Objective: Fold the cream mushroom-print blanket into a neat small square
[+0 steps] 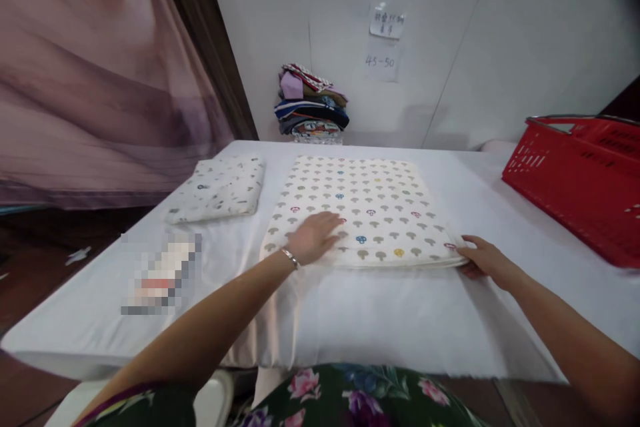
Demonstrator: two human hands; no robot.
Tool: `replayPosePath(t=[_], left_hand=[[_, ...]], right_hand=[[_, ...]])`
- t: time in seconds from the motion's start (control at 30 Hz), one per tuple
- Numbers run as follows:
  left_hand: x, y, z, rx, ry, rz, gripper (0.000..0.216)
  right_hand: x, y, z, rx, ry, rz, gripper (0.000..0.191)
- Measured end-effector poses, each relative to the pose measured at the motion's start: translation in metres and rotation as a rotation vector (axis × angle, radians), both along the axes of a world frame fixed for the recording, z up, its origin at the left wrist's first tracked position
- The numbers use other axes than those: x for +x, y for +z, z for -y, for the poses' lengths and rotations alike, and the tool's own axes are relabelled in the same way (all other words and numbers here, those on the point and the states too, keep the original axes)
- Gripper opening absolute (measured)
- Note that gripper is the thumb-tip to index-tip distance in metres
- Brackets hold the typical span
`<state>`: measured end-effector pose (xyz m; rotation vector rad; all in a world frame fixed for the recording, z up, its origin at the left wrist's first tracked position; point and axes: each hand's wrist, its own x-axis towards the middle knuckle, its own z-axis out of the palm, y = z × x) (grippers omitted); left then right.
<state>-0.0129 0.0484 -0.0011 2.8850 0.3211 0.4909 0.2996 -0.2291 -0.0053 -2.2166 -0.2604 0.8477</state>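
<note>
A folded white cloth (385,207) printed with small grey and coloured mushrooms lies flat on the table in front of me. My left hand (315,237) rests flat on its near left part, fingers stretched toward the right. At the cloth's near right corner, my right hand (480,257) pinches the edge, thumb on top and fingers partly hidden underneath. Farther left lies a second folded white cloth (225,188) with a small scattered print, apart from both hands.
A white-covered table (380,320) holds everything. A red plastic basket (575,193) stands at the right, and a blurred-out flat object (163,277) lies at the left. Folded clothes (313,103) are stacked by the wall, below paper notes (385,23). A pinkish curtain (90,67) hangs at left.
</note>
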Motion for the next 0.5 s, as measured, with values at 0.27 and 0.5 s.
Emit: replayPosePath(t=[0.27,0.5], left_hand=[[0.033,-0.007,-0.025,-0.175,0.102,-0.208,0.051],[0.033,-0.009,-0.045,-0.091,0.055,-0.280,0.056]], right_hand=[[0.002,-0.012,0.009,0.120,-0.005,-0.020,0.056],[-0.001,-0.008,0.012,0.126,0.018,-0.037,0.064]])
